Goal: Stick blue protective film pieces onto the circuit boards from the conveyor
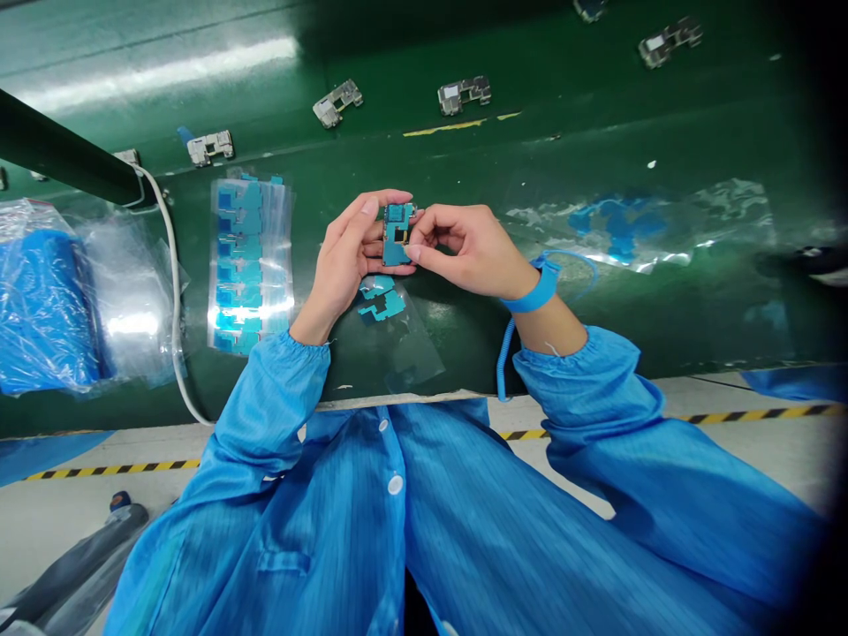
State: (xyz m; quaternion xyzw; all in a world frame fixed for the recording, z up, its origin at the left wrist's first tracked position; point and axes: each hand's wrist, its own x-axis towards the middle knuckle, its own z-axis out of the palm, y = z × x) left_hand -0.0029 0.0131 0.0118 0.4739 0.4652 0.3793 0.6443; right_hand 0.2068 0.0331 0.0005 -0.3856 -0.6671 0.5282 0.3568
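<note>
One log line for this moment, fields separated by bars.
left hand: holds blue board | right hand: pinches it | below: blue film pieces | left: sticker sheet | green belt: metal brackets

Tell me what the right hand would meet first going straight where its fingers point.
The small blue board, already pinched by the right hand; just beyond, probably the left hand.

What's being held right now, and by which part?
A small blue circuit board, held between both hands: the left hand clasps its left edge, and the right hand pinches its right edge with thumb and fingers.
</note>
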